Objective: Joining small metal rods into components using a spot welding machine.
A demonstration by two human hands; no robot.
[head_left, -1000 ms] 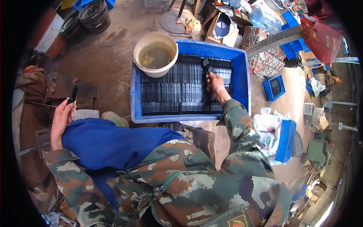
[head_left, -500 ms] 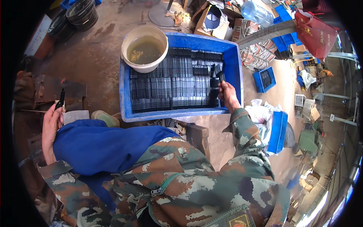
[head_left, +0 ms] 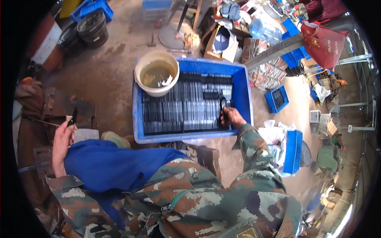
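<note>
Fingers of the right hand (head_left: 233, 117) clamped a slim black piece (head_left: 223, 103) pointing forward, while the left hand (head_left: 62, 139), well apart, gripped a narrow dark object (head_left: 74, 115).

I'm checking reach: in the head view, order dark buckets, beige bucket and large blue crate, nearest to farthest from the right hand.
1. Large blue crate: beneath the right hand.
2. Beige bucket: crate's far-left corner.
3. Dark buckets: upper-left floor.

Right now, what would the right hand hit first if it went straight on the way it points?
The right hand, pointing left and slightly up in the picture, would likely meet the packed rows of black pieces in the blue bin first; depth is hard to judge.
</note>
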